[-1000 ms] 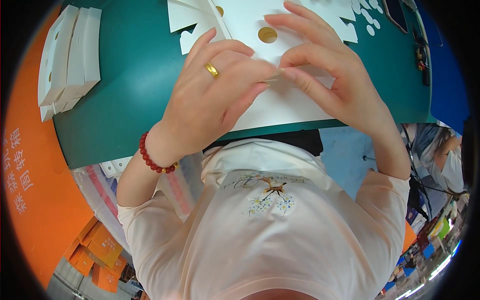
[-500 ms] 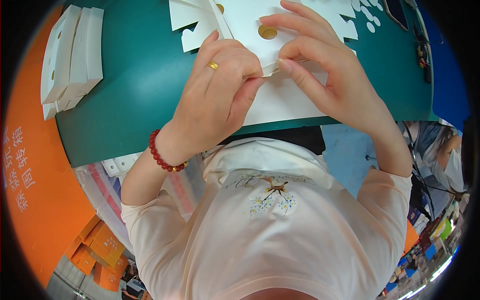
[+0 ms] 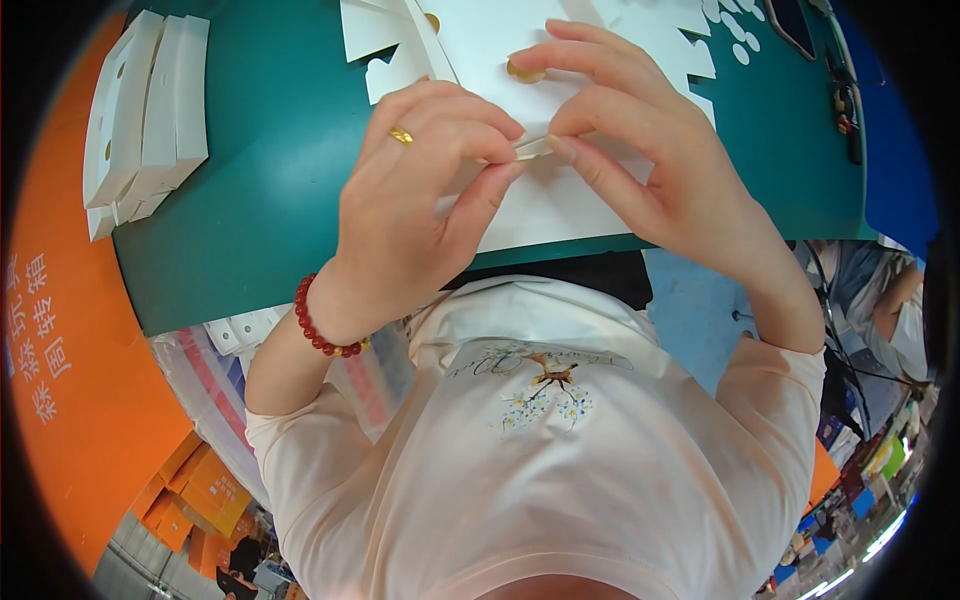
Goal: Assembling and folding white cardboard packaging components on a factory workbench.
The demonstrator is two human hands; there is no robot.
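My left hand (image 3: 415, 190), with a gold ring and a red bead bracelet, pinches the near edge of a white card box piece (image 3: 490, 45) between thumb and forefinger. Close beside it, my right hand (image 3: 650, 140) grips the same folded edge with thumb and forefinger, its other fingers stretched over the card. A round hole shows in the piece, partly covered by my right fingers. Underneath lie flat white card sheets (image 3: 550, 215) with notched edges, reaching to the table's front edge. The far end of the piece runs out of the picture.
On the green table (image 3: 260, 180), folded white boxes (image 3: 140, 110) stand together at the far left. Small white card cut-outs (image 3: 740, 52) and a phone (image 3: 792, 25) lie at the far right. An orange box (image 3: 60, 300) rises along the left side.
My left hand has shifted slightly left and nearer, its fingers a little more spread. The held piece has come a little toward me, with its folded edge tilted differently.
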